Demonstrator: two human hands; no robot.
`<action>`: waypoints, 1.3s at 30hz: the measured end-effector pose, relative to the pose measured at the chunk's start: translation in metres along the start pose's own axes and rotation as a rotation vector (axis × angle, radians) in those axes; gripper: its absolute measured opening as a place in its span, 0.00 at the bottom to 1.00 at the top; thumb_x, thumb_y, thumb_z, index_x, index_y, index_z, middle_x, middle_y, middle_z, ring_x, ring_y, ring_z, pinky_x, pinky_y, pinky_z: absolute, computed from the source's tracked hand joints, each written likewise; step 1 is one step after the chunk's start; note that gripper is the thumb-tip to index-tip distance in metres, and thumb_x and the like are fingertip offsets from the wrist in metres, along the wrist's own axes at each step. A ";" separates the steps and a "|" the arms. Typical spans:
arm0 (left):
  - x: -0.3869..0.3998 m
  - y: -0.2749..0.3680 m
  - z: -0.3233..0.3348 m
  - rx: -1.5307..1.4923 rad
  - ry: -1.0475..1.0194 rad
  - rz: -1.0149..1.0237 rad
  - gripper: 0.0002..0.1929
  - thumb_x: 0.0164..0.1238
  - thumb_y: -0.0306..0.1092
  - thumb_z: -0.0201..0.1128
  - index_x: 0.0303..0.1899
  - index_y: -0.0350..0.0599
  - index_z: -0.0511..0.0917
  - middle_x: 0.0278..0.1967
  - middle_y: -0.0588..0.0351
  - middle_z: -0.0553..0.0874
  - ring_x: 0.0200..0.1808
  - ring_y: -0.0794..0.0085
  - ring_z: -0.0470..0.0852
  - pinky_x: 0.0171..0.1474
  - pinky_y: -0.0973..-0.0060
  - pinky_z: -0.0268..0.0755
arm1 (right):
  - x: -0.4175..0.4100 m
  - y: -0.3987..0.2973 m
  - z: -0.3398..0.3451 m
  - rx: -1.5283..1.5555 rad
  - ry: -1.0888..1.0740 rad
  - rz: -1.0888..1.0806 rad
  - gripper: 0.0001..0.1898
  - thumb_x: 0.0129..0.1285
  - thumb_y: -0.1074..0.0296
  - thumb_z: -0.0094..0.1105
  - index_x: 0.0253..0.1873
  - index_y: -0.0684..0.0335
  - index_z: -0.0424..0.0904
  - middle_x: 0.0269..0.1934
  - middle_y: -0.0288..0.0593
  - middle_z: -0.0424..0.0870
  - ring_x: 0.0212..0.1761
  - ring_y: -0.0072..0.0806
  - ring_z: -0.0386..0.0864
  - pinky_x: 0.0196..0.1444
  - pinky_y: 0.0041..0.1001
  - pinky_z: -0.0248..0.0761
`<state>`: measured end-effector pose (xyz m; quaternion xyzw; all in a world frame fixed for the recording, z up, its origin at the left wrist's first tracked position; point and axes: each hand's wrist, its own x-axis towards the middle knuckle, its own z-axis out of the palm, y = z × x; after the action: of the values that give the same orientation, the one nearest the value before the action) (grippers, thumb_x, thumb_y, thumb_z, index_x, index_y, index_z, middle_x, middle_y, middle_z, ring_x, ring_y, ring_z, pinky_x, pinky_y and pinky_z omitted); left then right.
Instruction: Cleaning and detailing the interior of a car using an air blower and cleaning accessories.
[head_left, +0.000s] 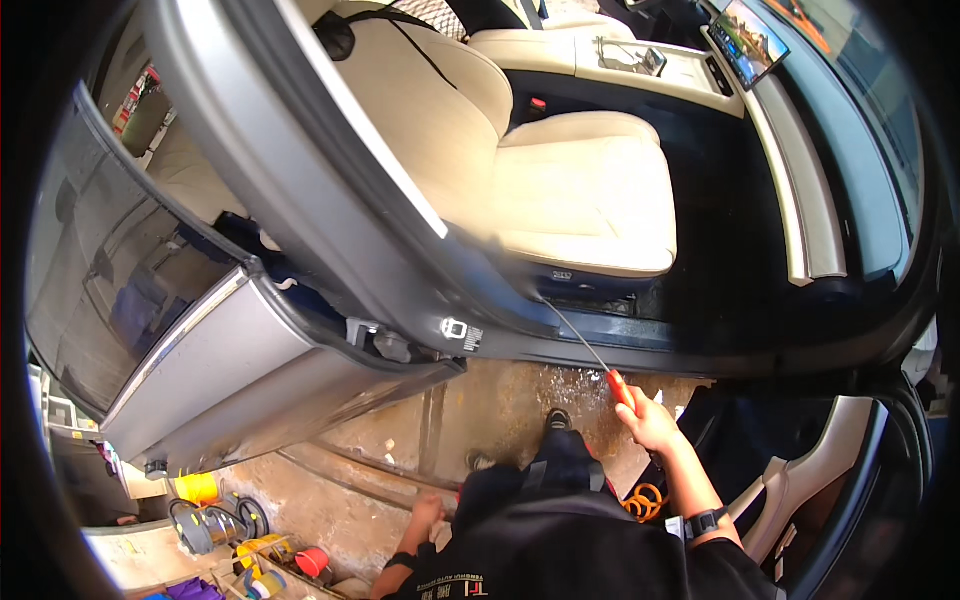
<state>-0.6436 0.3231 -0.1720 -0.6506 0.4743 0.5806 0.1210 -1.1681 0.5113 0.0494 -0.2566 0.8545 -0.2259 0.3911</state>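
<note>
My right hand (651, 421) grips the red handle of a long thin metal tool (619, 391), perhaps an air blow gun. Its slim shaft reaches over the door sill (525, 345) of a car, and the tip is near the lower side of a cream front seat (577, 202). A coiled orange hose (643, 502) hangs below my right forearm; whether it joins the tool is hidden. Low beside my left thigh is my left hand (427, 511), away from the car, its fingers curled and too small to read clearly.
A grey rear door (217, 367) stands open at the left, the front door (817, 465) at the right. A vacuum-like machine (210, 525), a yellow container (196, 487) and a red bucket (312, 561) are at the lower left. The concrete floor (390, 405) looks wet in places.
</note>
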 end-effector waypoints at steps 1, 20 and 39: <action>-0.007 -0.009 0.000 -0.071 0.002 -0.057 0.04 0.65 0.29 0.57 0.31 0.46 0.79 0.23 0.59 0.81 0.18 0.74 0.79 0.21 0.73 0.72 | -0.009 -0.006 -0.002 -0.013 -0.003 -0.003 0.26 0.68 0.50 0.53 0.66 0.57 0.66 0.49 0.63 0.81 0.54 0.58 0.78 0.55 0.45 0.71; 0.010 -0.141 -0.112 -0.373 0.123 0.278 0.11 0.67 0.39 0.58 0.35 0.42 0.83 0.27 0.54 0.84 0.26 0.73 0.83 0.28 0.71 0.74 | -0.070 -0.003 0.168 -0.473 -0.037 0.033 0.26 0.64 0.46 0.57 0.49 0.67 0.75 0.39 0.63 0.84 0.44 0.57 0.82 0.45 0.45 0.75; -0.069 -0.177 -0.638 -1.010 0.950 0.871 0.12 0.75 0.38 0.58 0.50 0.41 0.77 0.36 0.59 0.82 0.38 0.78 0.79 0.42 0.77 0.74 | -0.001 -0.427 0.677 -1.066 -0.920 -0.750 0.25 0.66 0.44 0.50 0.48 0.62 0.81 0.40 0.58 0.85 0.45 0.52 0.83 0.47 0.46 0.73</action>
<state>-0.0928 -0.0033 0.0081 -0.5607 0.3667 0.3814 -0.6370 -0.5249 0.0591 -0.1002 -0.7469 0.4572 0.2253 0.4271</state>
